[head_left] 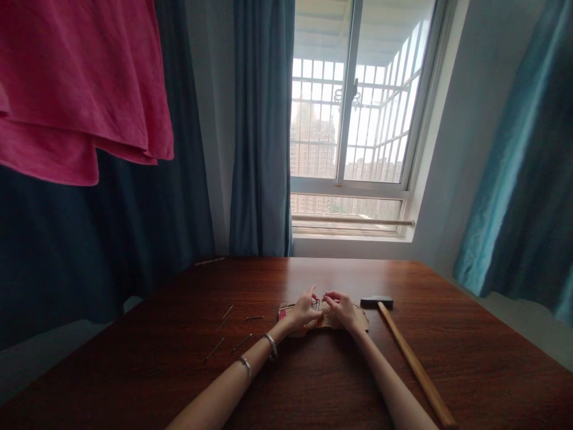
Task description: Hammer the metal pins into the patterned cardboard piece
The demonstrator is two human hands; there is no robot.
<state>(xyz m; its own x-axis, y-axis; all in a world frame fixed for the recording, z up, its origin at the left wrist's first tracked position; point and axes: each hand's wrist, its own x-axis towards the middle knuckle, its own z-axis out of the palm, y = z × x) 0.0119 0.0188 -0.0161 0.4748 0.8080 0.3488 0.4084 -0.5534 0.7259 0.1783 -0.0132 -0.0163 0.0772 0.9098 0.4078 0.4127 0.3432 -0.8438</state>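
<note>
Both my hands meet over a small flat tan board (360, 319) lying on the dark wooden table (286, 358). My left hand (304, 308) has its fingers pinched together on a thin metal nail (317, 303) standing over the board. My right hand (341, 306) is pinched close beside it, touching the same spot; what it holds is too small to make out. Two silver bangles sit on my left forearm.
A hammer (405, 346) with a black head and long wooden handle lies right of the board. Several loose nails (226, 328) are scattered on the table to the left. A window, blue curtains and a hanging pink cloth (80, 89) are behind.
</note>
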